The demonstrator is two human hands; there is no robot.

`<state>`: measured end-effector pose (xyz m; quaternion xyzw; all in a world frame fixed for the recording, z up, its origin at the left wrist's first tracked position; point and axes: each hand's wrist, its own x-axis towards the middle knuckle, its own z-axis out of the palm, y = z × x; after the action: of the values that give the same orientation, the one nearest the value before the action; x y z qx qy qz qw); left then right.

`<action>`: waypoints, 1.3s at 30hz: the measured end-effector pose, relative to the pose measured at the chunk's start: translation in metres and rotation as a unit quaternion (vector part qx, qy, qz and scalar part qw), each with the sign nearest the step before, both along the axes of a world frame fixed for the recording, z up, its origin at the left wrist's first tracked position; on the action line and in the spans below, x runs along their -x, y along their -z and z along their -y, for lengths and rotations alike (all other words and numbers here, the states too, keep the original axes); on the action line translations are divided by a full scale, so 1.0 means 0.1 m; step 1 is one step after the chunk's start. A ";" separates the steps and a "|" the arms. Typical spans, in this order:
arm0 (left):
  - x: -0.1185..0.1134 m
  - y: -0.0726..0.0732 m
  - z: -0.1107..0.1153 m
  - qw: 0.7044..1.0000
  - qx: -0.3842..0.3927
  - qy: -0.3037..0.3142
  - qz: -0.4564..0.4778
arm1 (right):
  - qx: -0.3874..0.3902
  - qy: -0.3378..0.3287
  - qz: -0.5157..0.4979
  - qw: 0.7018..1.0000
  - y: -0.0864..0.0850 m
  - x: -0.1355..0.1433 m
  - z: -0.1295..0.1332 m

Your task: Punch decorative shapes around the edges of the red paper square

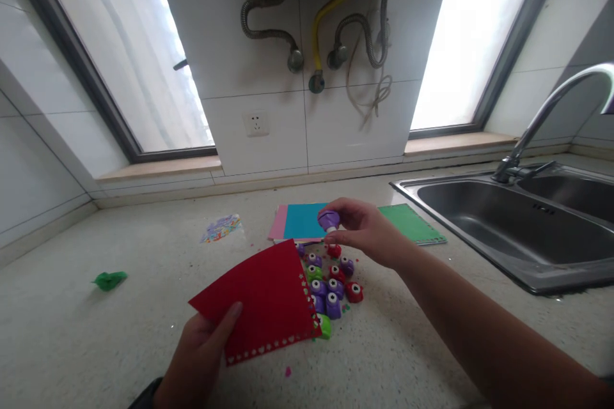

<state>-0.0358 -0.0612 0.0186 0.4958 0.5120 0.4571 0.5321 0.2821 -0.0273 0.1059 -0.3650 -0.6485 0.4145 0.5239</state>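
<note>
Nearest to where I stand, a pink scrap (288,371) lies on the counter (407,358). Beside it, the left hand (204,342) grasps the red sheet (268,300) by its left side, thumb on top and the other fingers hidden beneath. The sheet is raised and tilted; small cut-outs, some heart-shaped, run along its near and right edges.

Next, the punches (334,287), purple, red and green, stand crowded on the counter, partly covered by the sheet's right edge. Coloured bits are scattered among them. A green scrap (110,280) lies well apart, toward the counter's left.

The right hand (359,227) grasps a purple punch (329,220) between thumb and fingers, over the far end of the group. Whether it touches those below, I cannot tell.

Further off, the sink (480,217) is set into the counter's right side. Toward the back edge, a blue sheet (304,220) overlaps a pink sheet (278,223); a green sheet (410,223) lies nearer the sink, and a patterned sheet (223,229) toward the back left corner. Beyond the back edge, a socket (256,123) is mounted on the wall (355,140).
</note>
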 end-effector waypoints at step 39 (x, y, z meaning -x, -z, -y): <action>0.09 0.04 0.15 0.941 -0.149 -0.090 -0.291 | -0.166 -0.028 -0.072 0.983 0.39 0.40 0.26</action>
<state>-0.0449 -0.0766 0.0151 0.6325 0.6131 0.4100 0.2365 0.2424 -0.0537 0.0666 -0.2237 -0.6787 0.3412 0.6107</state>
